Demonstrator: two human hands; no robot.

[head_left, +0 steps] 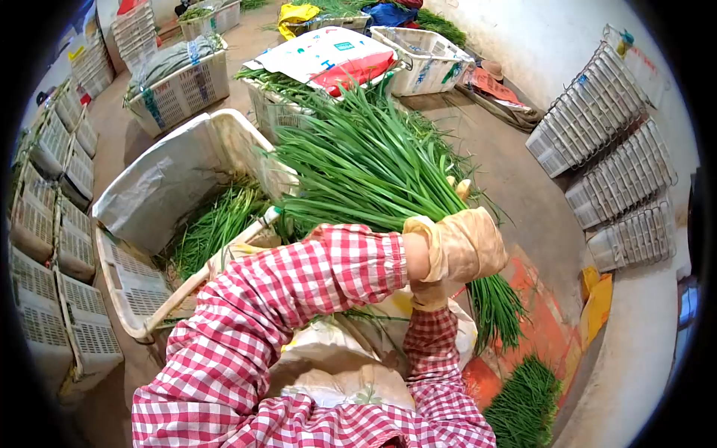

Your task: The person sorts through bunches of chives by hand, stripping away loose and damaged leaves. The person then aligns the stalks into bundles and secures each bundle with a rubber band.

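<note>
A large bundle of green chives [366, 160] lies across in front of me, its long leaves fanned to the upper left. My left hand [470, 243], in a tan glove, crosses over to the right and is closed round the bundle. Beneath it is my right hand [429, 296], also gloved and mostly hidden by the left. Gloved fingertips show past the bundle's far side; they seem to be the right hand's, curled against the stalks. More green leaves [497, 310] hang below the hands. A plastic-covered lap [336, 358] is under my forearms.
Left of me stands a white crate [123, 284] with a liner and loose chives [216, 228]. A white and red sack [328, 56] lies on a filled crate ahead. Cut chives [526, 403] lie at lower right. Crates [597, 104] are stacked along the right wall; others [52, 299] line the left.
</note>
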